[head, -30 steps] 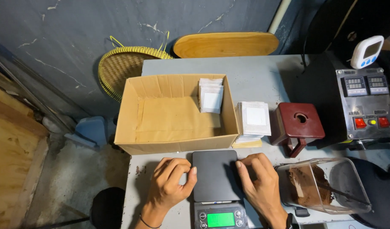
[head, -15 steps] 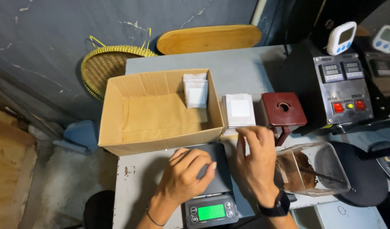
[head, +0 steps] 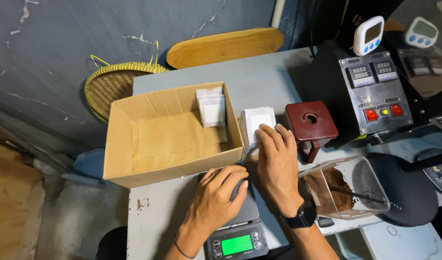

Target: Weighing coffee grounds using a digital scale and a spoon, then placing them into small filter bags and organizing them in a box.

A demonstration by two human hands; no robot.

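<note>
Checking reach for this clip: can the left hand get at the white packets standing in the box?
Probably yes. The left hand rests on the scale just outside the open-topped box; nothing covers the packets.

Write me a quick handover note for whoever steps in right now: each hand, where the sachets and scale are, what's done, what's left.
Left hand: flat on the platform of the digital scale, holding nothing.
Right hand: fingertips on the stack of white sachets beside the box; whether it grips one cannot be told.
Cardboard box: a few white sachets stand against its far right wall; the rest of the box is bare.
Clear tub of brown powder with a dark-handled tool in it sits right of the scale.
Done: some sachets boxed.
Left: the stack outside the box.
</note>
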